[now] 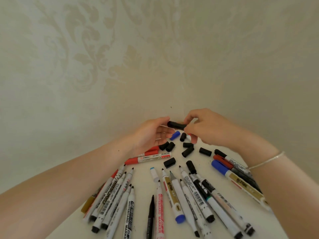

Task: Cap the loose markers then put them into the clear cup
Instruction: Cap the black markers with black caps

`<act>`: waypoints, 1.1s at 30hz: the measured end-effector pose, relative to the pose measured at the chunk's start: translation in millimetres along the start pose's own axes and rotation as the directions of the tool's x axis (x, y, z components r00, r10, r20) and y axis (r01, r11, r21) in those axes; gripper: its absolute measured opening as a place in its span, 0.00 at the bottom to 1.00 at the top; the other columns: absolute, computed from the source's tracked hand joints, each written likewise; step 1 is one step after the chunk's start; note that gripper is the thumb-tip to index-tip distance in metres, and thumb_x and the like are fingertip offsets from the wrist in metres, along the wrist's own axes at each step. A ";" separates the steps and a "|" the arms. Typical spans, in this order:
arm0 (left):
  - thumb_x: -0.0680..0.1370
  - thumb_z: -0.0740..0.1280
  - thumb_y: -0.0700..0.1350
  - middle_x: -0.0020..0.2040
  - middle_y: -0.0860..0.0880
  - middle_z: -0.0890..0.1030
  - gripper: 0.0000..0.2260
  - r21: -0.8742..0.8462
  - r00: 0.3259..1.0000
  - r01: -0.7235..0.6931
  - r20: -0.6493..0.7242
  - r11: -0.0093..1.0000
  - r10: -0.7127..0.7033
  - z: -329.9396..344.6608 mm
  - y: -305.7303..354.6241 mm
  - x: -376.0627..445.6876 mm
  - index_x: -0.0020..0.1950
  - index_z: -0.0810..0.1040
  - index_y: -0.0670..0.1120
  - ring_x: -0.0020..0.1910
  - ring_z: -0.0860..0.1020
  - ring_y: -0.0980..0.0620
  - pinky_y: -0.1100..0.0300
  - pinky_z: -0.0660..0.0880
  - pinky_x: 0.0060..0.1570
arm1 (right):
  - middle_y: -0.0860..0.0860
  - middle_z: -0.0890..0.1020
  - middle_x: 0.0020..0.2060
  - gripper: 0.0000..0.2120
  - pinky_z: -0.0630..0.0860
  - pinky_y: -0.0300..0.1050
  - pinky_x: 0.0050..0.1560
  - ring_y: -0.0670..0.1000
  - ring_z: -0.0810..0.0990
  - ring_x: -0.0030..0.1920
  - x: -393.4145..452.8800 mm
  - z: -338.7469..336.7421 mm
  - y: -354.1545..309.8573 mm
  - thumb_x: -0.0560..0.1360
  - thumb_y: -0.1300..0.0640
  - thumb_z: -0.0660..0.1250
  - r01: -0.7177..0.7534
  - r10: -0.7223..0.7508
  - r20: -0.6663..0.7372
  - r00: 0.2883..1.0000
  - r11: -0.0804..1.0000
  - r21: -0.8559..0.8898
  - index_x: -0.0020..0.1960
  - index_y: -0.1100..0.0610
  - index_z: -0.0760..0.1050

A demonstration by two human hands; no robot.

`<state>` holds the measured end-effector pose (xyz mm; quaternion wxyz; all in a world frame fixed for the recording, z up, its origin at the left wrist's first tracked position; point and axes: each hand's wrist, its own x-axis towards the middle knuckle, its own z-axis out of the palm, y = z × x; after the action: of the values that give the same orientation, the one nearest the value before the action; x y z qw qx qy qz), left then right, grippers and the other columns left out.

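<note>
black cylindrical cap pinched by right hand; left hand seemingly holds its other end.

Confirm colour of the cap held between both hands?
Black. The short cylindrical plastic cap shows best in the head view, the only one.

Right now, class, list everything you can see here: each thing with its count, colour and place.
Uncapped markers: a dozen or more, mostly white barrels, fanned across the near table.
Capped markers: about four, blue, red and black caps, right side.
Red capped markers: about three, beside the left wrist.
Loose black caps: about nine, table centre.
Loose blue cap: one, under the hands.
Held black cap: one, between both hands.
Table: white.
Wall: cream, patterned.
Bracelet: one, right wrist.
Left hand, right hand: holding the cap.
</note>
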<state>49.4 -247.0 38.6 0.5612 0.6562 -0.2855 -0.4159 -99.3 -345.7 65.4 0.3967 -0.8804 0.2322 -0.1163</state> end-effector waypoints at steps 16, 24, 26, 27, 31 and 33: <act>0.77 0.67 0.44 0.49 0.58 0.80 0.07 0.803 0.940 -0.336 0.258 0.492 0.222 56.8 -29.4 -39.5 0.48 0.80 0.57 0.47 0.77 0.62 0.69 0.73 0.47 | 0.52 0.70 0.54 0.12 0.73 0.46 0.41 0.56 0.76 0.47 -91.3 -1.7 95.1 0.76 0.63 0.57 -0.287 0.068 -0.371 0.926 0.766 -0.575 0.59 0.54 0.67; 0.79 0.64 0.43 0.46 0.61 0.74 0.09 0.852 0.942 -0.327 0.263 0.408 0.207 62.1 -33.1 -45.8 0.56 0.81 0.51 0.46 0.74 0.64 0.77 0.67 0.43 | 0.52 0.75 0.55 0.12 0.67 0.42 0.41 0.55 0.77 0.51 -87.3 -2.3 103.0 0.77 0.64 0.57 -0.234 0.028 -0.326 0.945 0.755 -0.613 0.58 0.55 0.72; 0.80 0.63 0.42 0.48 0.60 0.74 0.10 0.861 0.943 -0.325 0.265 0.390 0.202 62.2 -33.8 -47.1 0.58 0.80 0.51 0.47 0.74 0.63 0.76 0.67 0.43 | 0.53 0.75 0.55 0.12 0.69 0.43 0.43 0.56 0.77 0.52 -86.0 -1.6 102.6 0.76 0.64 0.58 -0.232 0.053 -0.298 0.953 0.761 -0.606 0.58 0.56 0.73; 0.80 0.63 0.42 0.49 0.59 0.75 0.10 0.865 0.944 -0.322 0.262 0.386 0.199 62.0 -34.1 -47.8 0.58 0.80 0.51 0.48 0.74 0.62 0.74 0.68 0.44 | 0.53 0.76 0.55 0.12 0.70 0.43 0.44 0.56 0.77 0.52 -85.8 -1.4 102.1 0.76 0.64 0.58 -0.232 0.065 -0.285 0.956 0.762 -0.605 0.58 0.56 0.73; 0.79 0.62 0.41 0.53 0.55 0.79 0.11 0.865 0.946 -0.305 0.229 0.397 0.227 56.4 -35.4 -45.0 0.58 0.79 0.51 0.50 0.77 0.60 0.72 0.72 0.46 | 0.54 0.76 0.54 0.12 0.73 0.45 0.45 0.56 0.78 0.51 -83.5 -1.5 99.3 0.78 0.62 0.57 -0.243 0.066 -0.304 0.950 0.767 -0.593 0.58 0.58 0.74; 0.79 0.62 0.41 0.53 0.55 0.79 0.11 0.866 0.946 -0.293 0.201 0.406 0.255 51.0 -35.1 -42.8 0.58 0.80 0.52 0.49 0.77 0.61 0.73 0.72 0.45 | 0.54 0.75 0.53 0.12 0.74 0.46 0.47 0.55 0.76 0.51 -83.5 1.4 96.7 0.79 0.57 0.57 -0.207 0.064 -0.273 0.960 0.817 -0.538 0.59 0.58 0.73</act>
<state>-19.1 -229.2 12.8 0.1917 0.7875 -0.5732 -0.1206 -201.6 -358.8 -10.1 0.0964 -0.9180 0.3652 -0.1205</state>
